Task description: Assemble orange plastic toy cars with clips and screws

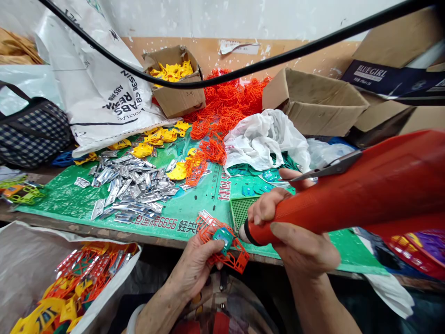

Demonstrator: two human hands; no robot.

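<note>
My left hand [194,266] is closed around an orange plastic lattice frame [239,260], its thumb pressing a small teal plastic piece [223,238] against it. A large red power screwdriver [333,199] with a metal lever lies in my right hand [302,248], fingers wrapped about its front end. The screwdriver's tip points left and is at the teal piece; whether it touches a screw cannot be made out. Just behind the tip, a small green mesh basket [232,209] stands on the table, partly hidden by my right hand.
Silver metallic parts [135,185] and yellow plastic parts [162,136] lie on the green tabletop [62,197]. Behind are an orange lattice pile [232,99], a white plastic bag [266,137] and cardboard boxes [320,109]. An open sack [24,250] of mixed parts stands lower left. A black cable [239,73] crosses above.
</note>
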